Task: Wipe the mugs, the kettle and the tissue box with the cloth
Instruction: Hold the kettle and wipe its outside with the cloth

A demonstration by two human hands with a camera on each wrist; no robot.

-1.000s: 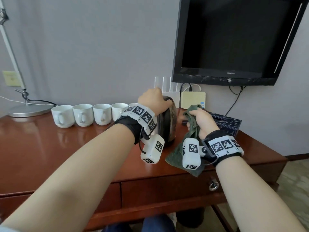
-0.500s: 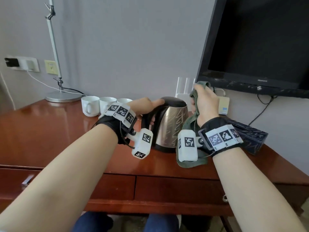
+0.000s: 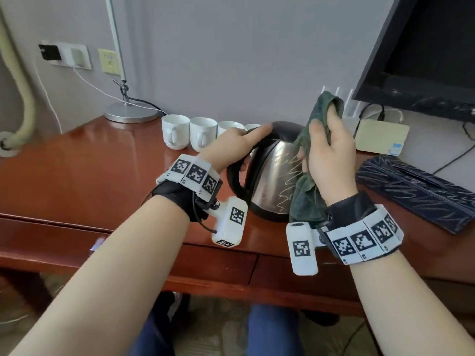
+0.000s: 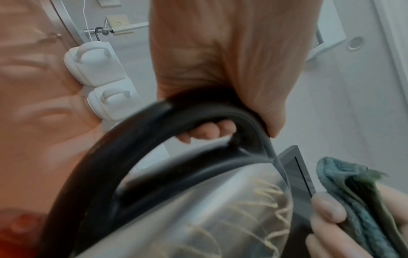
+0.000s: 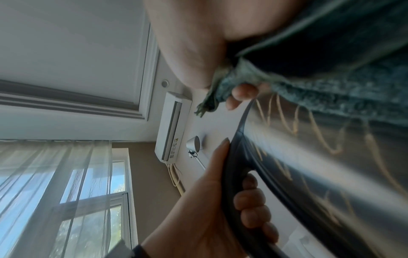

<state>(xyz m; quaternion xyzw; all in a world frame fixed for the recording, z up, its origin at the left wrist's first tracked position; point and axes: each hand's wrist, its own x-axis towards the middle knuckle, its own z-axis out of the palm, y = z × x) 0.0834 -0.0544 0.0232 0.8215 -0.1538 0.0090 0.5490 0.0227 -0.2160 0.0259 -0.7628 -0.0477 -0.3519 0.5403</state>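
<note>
A steel kettle (image 3: 272, 176) with a black handle and lid stands on the wooden desk (image 3: 77, 176). My left hand (image 3: 231, 147) grips its handle (image 4: 137, 139), thumb lying along the top. My right hand (image 3: 329, 155) holds a dark green cloth (image 3: 305, 191) against the kettle's right side; the cloth (image 5: 331, 83) drapes over the steel body (image 5: 331, 157). Several white mugs (image 3: 177, 134) stand in a row behind the kettle, partly hidden by my left hand. The dark blue tissue box (image 3: 411, 188) lies to the right.
A lamp base (image 3: 131, 115) stands at the back left with a cable to the wall sockets (image 3: 66, 55). A TV (image 3: 424, 55) hangs at the upper right, with a small beige box (image 3: 380, 136) below it. Desk drawers face me.
The view has swung left and down. My right hand with the cloth has moved from the kettle's lower side up to its upper right. My left hand has stayed on the handle.
</note>
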